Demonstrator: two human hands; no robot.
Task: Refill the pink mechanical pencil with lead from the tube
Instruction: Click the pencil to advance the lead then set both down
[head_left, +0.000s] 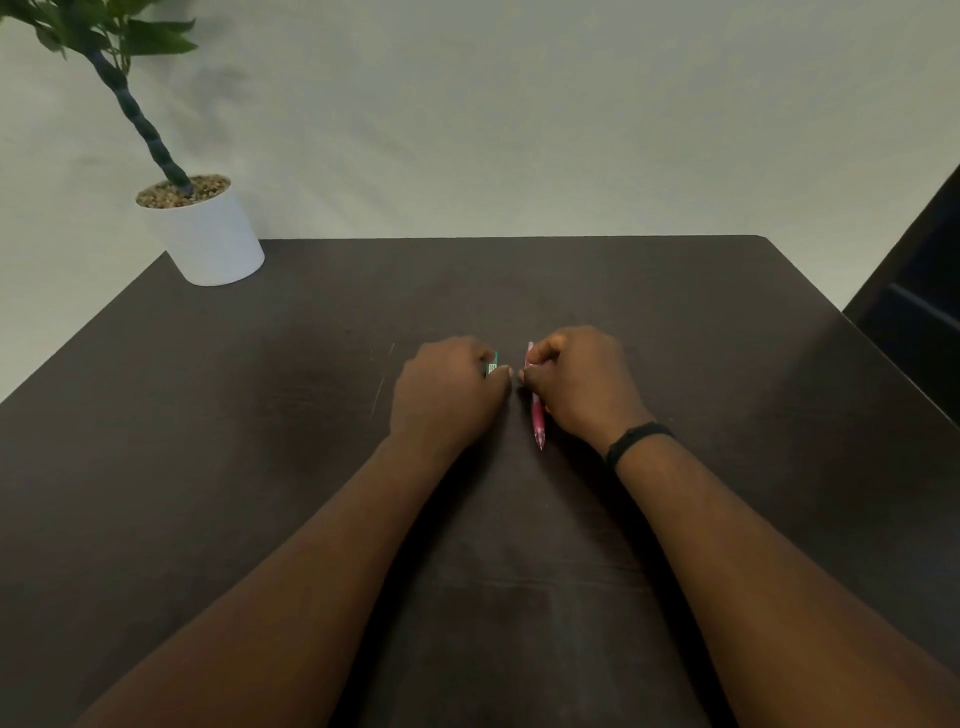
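The pink mechanical pencil (537, 415) is upright-ish in my right hand (576, 384), its tip pointing toward me and its top end poking out above my fingers. My left hand (447, 395) is closed around the lead tube (492, 364), of which only a small green and white end shows between thumb and fingers. The two hands sit side by side at the middle of the dark table (260, 467), their fingertips almost touching. No lead can be made out between them.
A white pot with a plant (205, 234) stands at the table's far left corner. A dark chair (919, 291) is at the right edge. A black band circles my right wrist (636, 441). A pale wall lies behind the table.
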